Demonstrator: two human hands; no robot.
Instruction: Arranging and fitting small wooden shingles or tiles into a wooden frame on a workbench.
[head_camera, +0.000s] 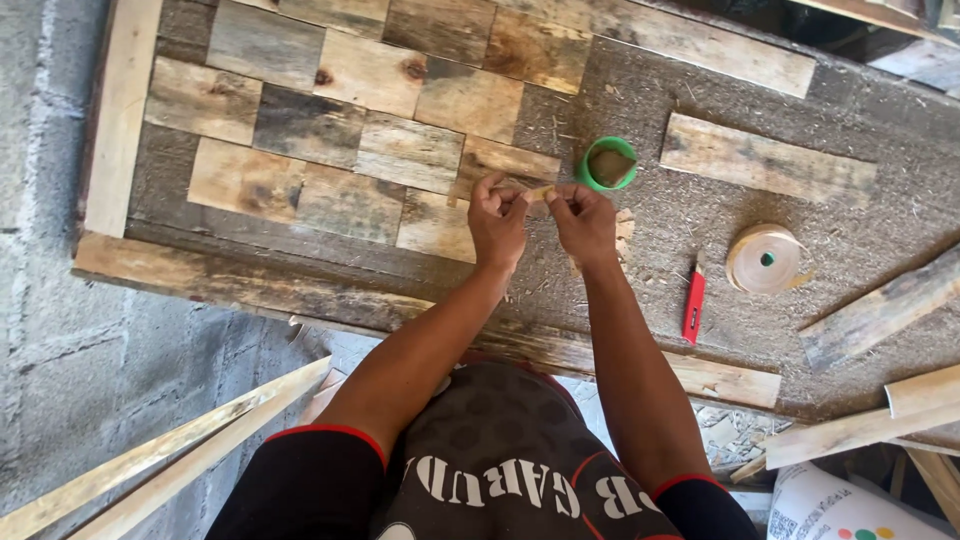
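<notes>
Where the frame is filled from upper left to right, a large rough board (700, 220) of pressed chip material is seen, edged with pale wooden battens (120, 120) and littered with sawdust. Its upper left portion is covered by short weathered planks (330, 130) laid in staggered rows, brown, grey and tan. Grey block wall or paving (50, 350) is visible down the left side, and two long pale wooden strips (170, 450) are seen leaning across the lower left.

At the centre of the frame, the left hand (497, 222) and the right hand (583, 222) are brought close together, both pinched on a small pale piece of wood (540, 193) held between the fingertips just above the edge of the planked area. A green cup (607, 163) is noted just beyond the right hand. Further right, a loose plank (765, 160), a roll of tan tape (764, 259) and a red utility knife (693, 307) are recorded lying on the board, well apart from the hands.

The small piece is largely hidden by the fingers, so its full shape cannot be told. The cup's contents cannot be made out. Planks at the right edge (880, 310) and a white sack (840, 505) at the lower right are cut off by the frame. The board's support is hidden.
</notes>
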